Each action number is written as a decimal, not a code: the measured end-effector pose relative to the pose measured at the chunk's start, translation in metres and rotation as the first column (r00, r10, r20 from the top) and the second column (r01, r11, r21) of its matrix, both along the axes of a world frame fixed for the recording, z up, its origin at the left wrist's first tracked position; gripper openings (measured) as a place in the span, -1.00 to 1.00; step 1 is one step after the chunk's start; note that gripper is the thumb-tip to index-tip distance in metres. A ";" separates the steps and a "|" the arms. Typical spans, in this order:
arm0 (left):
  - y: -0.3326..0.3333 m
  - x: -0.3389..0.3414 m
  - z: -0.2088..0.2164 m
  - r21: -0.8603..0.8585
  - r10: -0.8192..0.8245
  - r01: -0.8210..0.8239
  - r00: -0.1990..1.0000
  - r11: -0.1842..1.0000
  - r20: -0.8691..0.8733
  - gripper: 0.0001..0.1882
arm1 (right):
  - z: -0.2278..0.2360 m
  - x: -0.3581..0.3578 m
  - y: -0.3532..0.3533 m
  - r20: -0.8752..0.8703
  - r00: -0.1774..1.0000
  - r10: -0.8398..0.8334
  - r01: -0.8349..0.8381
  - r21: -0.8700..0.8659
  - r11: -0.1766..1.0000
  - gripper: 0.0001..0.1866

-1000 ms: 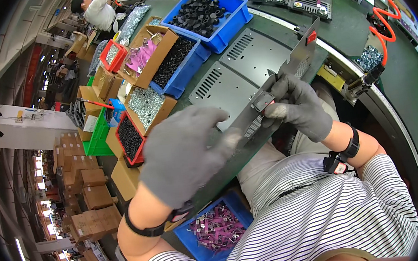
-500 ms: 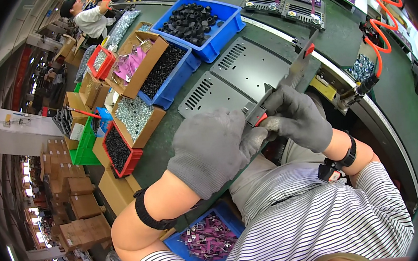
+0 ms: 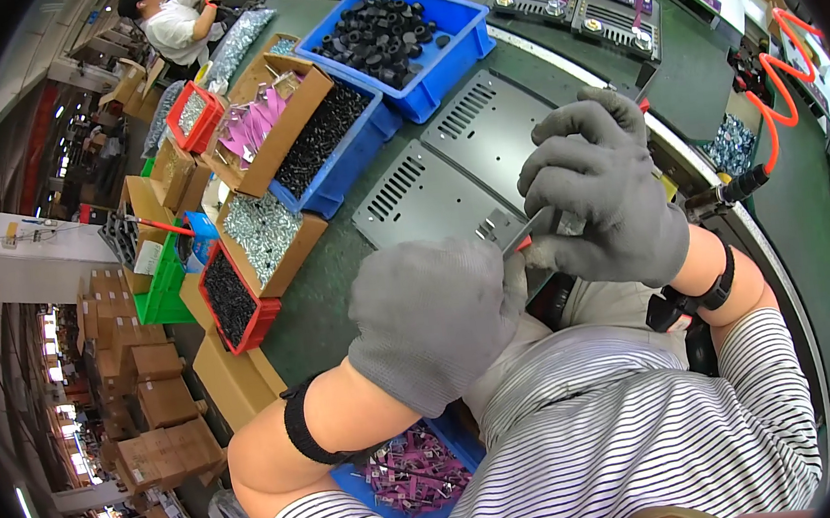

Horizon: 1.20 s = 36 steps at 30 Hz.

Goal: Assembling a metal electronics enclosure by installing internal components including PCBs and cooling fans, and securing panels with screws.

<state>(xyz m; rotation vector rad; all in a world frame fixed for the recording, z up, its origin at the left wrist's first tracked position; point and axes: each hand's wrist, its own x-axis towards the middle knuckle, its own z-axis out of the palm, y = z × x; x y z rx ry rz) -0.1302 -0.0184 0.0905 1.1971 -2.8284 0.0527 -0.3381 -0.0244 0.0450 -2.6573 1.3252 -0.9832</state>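
Observation:
Both my hands wear grey gloves. My left hand (image 3: 436, 317) is closed at the near end of a thin dark metal panel (image 3: 544, 224), which stands on edge; its fingertips are mostly hidden behind the back of the glove. Beside the thumbs, a small red piece (image 3: 524, 242) shows at the panel's near end, and more red shows at its far end. My right hand (image 3: 609, 200) is raised over the panel with fingers spread and bent, its thumb close to the red piece. Beyond, two flat slotted metal plates (image 3: 419, 199) lie side by side on the green bench.
At left stand a blue bin (image 3: 461, 60) of black rubber feet, another blue bin (image 3: 334, 195) of black screws, cardboard boxes (image 3: 276, 144) and red trays (image 3: 264, 325). A driver (image 3: 743, 185) on a coiled orange hose is at right. A blue bin (image 3: 467, 436) of purple parts sits below.
My right hand has lifted and spread its fingers, no longer pinching beside the red piece. My left hand has shifted slightly right and down. The panel has dropped lower behind my right hand.

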 end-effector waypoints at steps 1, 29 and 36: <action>0.000 0.000 0.000 -0.006 0.001 -0.001 1.000 1.000 0.004 -0.60 | -0.001 0.000 -0.001 0.028 1.000 -0.007 0.007 -0.007 1.000 -0.59; 0.155 0.366 -0.112 0.879 0.970 -0.458 -0.124 0.130 -0.208 -0.61 | 0.020 0.029 0.012 -0.152 0.978 0.142 -0.141 0.016 0.990 -0.59; 0.175 0.441 -0.181 0.913 0.931 -0.391 -0.363 -0.114 -0.039 -0.61 | 0.005 -0.004 0.013 -0.200 0.977 0.071 -0.037 0.170 0.985 -0.63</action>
